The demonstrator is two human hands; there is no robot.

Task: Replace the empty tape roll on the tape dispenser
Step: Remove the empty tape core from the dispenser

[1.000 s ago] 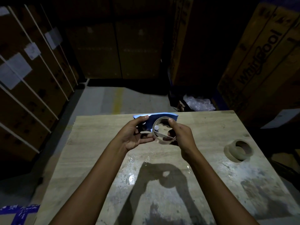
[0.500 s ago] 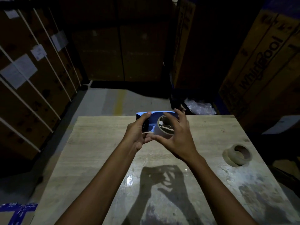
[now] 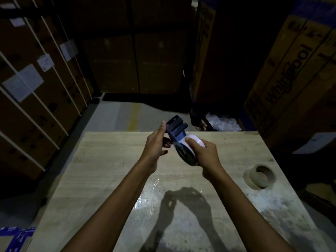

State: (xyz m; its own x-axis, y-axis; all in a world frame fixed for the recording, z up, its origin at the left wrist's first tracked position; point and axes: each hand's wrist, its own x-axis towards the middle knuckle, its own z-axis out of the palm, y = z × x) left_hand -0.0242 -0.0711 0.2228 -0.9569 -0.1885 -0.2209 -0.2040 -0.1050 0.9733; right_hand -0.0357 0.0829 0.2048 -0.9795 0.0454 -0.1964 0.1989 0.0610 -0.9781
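Above the far middle of the wooden table [image 3: 109, 160] I hold a blue tape dispenser [image 3: 176, 132], tilted with its toothed end pointing up and away. My left hand [image 3: 155, 144] pinches that front end, thumb on top and fingers underneath. My right hand [image 3: 204, 154] is wrapped around the round wheel end, its thumb pressing on a pale ring [image 3: 194, 140] seated there. A tan tape roll [image 3: 260, 176] with a brown core lies flat near the table's right edge, apart from both hands.
Tall cardboard boxes stand on the left, behind and on the right of the table. A crumpled plastic bag [image 3: 222, 122] lies on the floor beyond the far edge. A box with blue tape [image 3: 16, 233] sits at the lower left.
The dispenser has turned from broadside to edge-on, its front end now up. My right hand moved from pressing the ring onto the wheel to gripping round the wheel end.
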